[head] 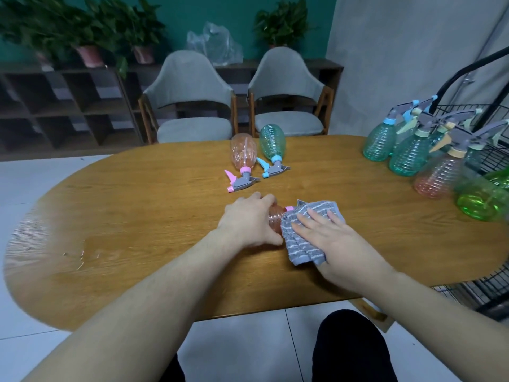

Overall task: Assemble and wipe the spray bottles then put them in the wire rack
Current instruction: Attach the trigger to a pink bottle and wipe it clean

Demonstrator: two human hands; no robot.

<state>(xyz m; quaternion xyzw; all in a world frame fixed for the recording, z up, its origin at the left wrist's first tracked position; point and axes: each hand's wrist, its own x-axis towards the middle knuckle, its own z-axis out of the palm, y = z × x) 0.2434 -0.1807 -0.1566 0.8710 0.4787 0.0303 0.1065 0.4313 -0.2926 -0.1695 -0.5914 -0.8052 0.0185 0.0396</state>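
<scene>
A pink spray bottle (276, 216) lies on its side on the wooden table (137, 216), near the front edge. My left hand (248, 219) grips its body. My right hand (330, 238) lies flat, fingers straight, pressing a grey striped cloth (303, 244) over the bottle's neck end. The trigger head is hidden under the cloth; only a bit of pink collar shows. Farther back lie a pink bottle (243, 154) and a green bottle (271, 142), both with trigger heads on. The black wire rack (493, 158) stands at the right edge.
Several assembled bottles, teal (378, 143) and pink (438, 175), stand at the table's right end by the rack, and a bright green one (482, 201) lies there. Two grey chairs (190, 100) face the far side. Shelves and potted plants line the back wall.
</scene>
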